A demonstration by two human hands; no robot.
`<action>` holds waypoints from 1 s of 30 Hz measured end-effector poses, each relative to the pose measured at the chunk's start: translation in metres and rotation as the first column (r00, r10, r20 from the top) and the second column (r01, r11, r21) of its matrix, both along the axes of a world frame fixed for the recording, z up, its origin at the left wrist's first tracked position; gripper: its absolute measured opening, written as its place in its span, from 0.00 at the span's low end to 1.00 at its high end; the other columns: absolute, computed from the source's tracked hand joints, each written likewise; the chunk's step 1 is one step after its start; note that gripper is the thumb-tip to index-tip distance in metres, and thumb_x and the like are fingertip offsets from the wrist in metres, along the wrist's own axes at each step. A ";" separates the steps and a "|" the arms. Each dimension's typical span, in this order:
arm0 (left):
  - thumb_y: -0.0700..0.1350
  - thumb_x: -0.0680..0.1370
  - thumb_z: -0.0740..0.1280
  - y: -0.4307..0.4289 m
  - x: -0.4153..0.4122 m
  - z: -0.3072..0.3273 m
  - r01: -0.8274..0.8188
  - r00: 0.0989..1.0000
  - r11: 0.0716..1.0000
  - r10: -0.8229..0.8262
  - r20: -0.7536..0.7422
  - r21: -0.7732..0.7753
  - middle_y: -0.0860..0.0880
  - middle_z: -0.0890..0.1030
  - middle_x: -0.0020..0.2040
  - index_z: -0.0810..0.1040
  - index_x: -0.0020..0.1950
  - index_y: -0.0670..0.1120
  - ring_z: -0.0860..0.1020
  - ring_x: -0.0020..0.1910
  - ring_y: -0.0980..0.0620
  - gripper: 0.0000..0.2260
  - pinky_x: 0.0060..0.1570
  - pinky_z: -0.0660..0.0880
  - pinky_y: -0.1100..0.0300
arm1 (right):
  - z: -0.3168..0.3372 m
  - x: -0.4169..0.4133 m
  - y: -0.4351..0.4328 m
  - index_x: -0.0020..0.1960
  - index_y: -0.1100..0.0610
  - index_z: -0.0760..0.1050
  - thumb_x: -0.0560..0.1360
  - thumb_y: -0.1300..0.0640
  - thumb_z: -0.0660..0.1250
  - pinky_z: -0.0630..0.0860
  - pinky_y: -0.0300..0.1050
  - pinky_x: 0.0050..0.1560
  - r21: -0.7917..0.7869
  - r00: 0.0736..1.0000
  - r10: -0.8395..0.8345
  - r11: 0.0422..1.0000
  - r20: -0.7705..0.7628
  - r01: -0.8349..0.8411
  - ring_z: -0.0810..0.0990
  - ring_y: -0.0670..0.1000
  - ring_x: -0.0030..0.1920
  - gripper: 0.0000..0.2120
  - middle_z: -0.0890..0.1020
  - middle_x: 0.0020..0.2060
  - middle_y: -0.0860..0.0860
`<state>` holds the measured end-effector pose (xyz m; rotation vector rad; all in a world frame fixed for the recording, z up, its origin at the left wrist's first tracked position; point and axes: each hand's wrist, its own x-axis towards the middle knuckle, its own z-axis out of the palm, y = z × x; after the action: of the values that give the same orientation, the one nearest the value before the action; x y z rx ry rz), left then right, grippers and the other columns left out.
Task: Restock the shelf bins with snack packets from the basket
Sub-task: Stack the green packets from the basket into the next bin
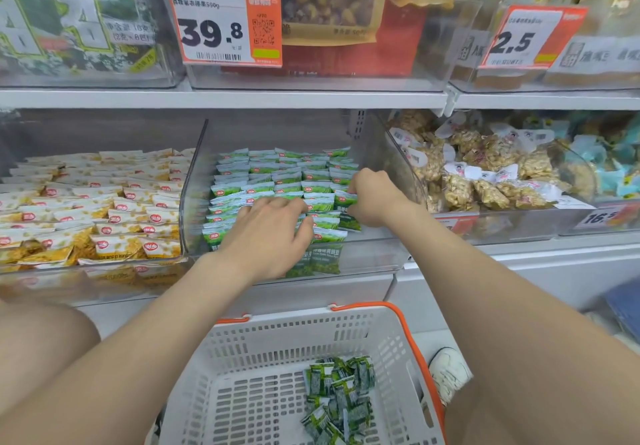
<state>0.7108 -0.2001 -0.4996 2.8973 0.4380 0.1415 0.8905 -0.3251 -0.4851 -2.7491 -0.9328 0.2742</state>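
Snack packet [343, 200] pinched in right hand [375, 198] grip.

Your left hand [268, 236] is lying flat on the green packets [277, 174] at the clear bin's [375, 254] front edge; your right hand [374, 202] is pinching a packet [346, 199] near its right wall.

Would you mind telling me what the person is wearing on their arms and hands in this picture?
Nothing is worn. The left hand and right hand are bare: no gloves, rings or watch in view. The left forearm and right forearm are uncovered as far as the frame's edge, so no sleeve shows.
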 end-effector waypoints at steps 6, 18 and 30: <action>0.58 0.86 0.50 0.001 0.002 -0.002 0.024 1.000 1.000 -0.024 0.010 0.004 0.46 0.78 0.67 0.73 0.72 0.51 0.73 0.68 0.43 0.21 0.65 0.70 0.44 | -0.004 -0.003 0.002 0.59 0.62 0.71 0.73 0.56 0.78 0.74 0.50 0.42 0.053 0.965 -0.102 0.994 0.243 0.092 0.81 0.64 0.52 0.22 0.79 0.53 0.61; 0.51 0.84 0.61 -0.023 -0.019 0.011 0.220 0.846 0.912 -0.355 0.399 0.346 0.50 0.78 0.49 0.77 0.57 0.49 0.77 0.48 0.45 0.09 0.43 0.72 0.50 | 0.030 -0.046 -0.030 0.60 0.56 0.80 0.75 0.65 0.63 0.80 0.52 0.46 0.067 0.970 0.112 0.989 0.216 -0.130 0.81 0.64 0.52 0.16 0.82 0.51 0.60; 0.54 0.79 0.64 -0.066 -0.054 -0.136 0.369 0.736 0.915 -0.395 -0.550 -0.164 0.51 0.82 0.51 0.80 0.53 0.53 0.80 0.47 0.46 0.09 0.44 0.76 0.53 | -0.042 -0.169 -0.104 0.51 0.55 0.71 0.79 0.61 0.62 0.71 0.49 0.40 -0.417 0.847 0.506 0.743 -0.164 -0.524 0.76 0.57 0.43 0.02 0.66 0.37 0.50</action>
<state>0.6564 -0.2664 -0.6352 2.8580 -0.0922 -0.8195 0.7217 -0.4295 -0.5271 -2.7790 -1.8220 0.7206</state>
